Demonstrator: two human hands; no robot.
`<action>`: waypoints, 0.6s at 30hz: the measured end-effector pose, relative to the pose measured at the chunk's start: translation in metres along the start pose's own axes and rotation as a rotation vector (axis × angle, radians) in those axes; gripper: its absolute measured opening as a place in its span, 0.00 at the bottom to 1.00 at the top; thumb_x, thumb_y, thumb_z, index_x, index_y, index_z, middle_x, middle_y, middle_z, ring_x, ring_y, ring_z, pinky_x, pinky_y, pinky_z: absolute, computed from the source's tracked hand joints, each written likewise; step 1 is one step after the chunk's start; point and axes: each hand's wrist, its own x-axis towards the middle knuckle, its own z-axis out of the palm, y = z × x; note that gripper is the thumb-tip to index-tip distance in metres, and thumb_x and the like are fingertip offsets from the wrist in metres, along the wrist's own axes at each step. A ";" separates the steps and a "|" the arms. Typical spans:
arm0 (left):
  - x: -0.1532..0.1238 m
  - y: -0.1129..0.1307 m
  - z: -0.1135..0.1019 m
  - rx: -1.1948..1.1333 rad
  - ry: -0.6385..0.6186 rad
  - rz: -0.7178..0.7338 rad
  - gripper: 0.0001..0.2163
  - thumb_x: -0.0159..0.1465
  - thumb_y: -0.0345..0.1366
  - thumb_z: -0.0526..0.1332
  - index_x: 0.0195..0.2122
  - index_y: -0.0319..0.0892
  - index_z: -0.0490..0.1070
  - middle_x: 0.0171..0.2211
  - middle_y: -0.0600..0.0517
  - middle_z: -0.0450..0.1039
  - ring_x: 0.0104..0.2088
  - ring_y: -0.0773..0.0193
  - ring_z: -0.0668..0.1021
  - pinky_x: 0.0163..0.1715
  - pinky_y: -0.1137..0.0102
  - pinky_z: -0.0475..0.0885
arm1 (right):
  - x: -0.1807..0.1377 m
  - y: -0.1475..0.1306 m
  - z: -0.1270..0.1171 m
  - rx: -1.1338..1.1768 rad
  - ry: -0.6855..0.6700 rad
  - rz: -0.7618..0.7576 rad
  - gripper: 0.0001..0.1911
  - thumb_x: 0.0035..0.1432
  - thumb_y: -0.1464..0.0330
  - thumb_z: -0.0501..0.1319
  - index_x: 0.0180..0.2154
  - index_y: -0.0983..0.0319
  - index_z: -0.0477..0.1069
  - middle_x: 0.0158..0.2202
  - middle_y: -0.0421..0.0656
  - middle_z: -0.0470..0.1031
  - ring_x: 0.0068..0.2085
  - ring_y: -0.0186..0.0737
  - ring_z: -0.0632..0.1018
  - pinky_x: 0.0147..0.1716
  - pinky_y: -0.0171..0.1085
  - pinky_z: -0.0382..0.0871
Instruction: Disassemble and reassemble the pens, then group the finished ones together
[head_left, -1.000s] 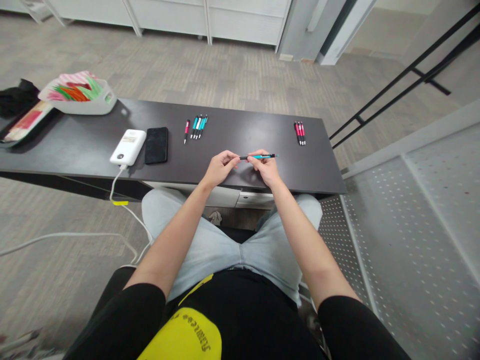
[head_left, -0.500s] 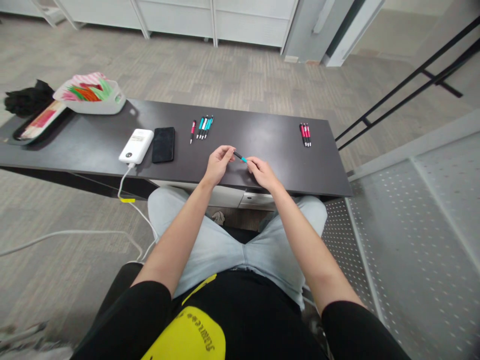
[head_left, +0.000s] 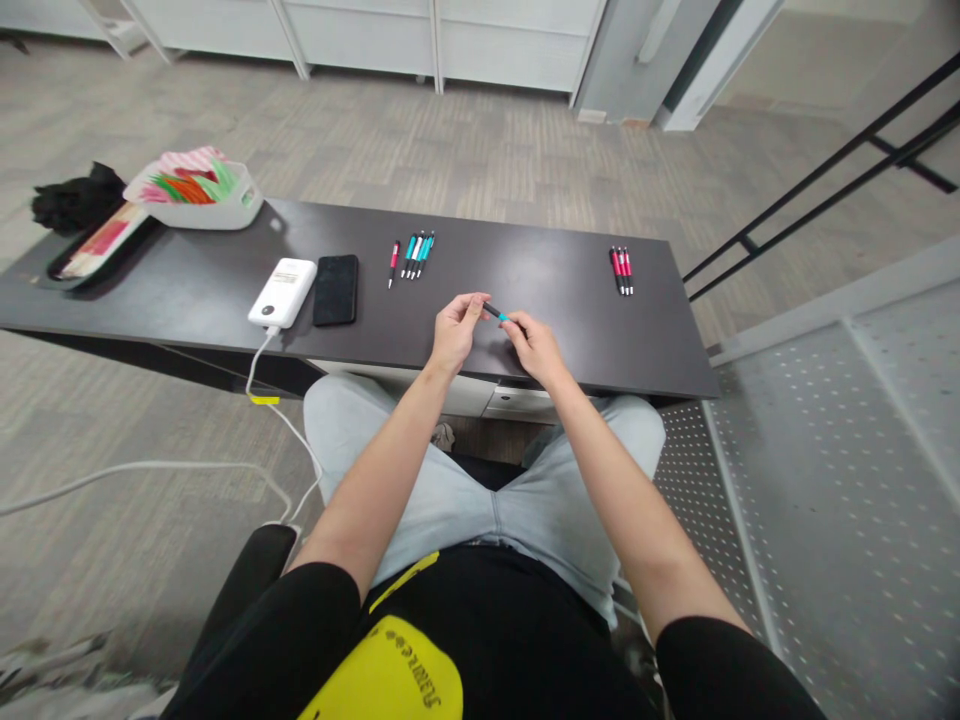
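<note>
Between my hands, a black and teal pen is held slanting just above the near part of the dark tabletop. The fingers of my left hand pinch its black end. My right hand grips the teal end, and its fingers cover that tip. Beyond my left hand lies a group of teal and white pens, with one pink pen just left of them. Several pink pens lie side by side near the right end of the table.
Left of my hands are a black phone and a white power bank with a white cable hanging off the front edge. A white basket, a dark tray and black cloth fill the far left. A perforated panel stands right.
The whole view has shifted slightly, so everything sits a little further right. Less of the pen's teal part shows beside my right fingers. Both hands still hold it.
</note>
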 end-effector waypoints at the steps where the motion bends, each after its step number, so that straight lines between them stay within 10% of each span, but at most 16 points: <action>1: 0.000 0.000 0.000 0.008 -0.003 0.002 0.17 0.83 0.48 0.83 0.40 0.46 0.85 0.33 0.53 0.84 0.35 0.61 0.84 0.49 0.65 0.82 | -0.001 0.001 0.000 -0.004 0.013 -0.008 0.24 0.78 0.38 0.70 0.42 0.50 0.80 0.37 0.45 0.81 0.43 0.57 0.80 0.53 0.51 0.79; 18: 0.015 0.003 -0.038 0.141 -0.170 0.050 0.21 0.73 0.54 0.90 0.36 0.47 0.88 0.34 0.50 0.88 0.33 0.59 0.85 0.42 0.64 0.84 | -0.001 0.005 0.003 -0.019 0.010 -0.014 0.18 0.79 0.44 0.74 0.51 0.49 0.83 0.49 0.49 0.90 0.51 0.62 0.87 0.64 0.57 0.85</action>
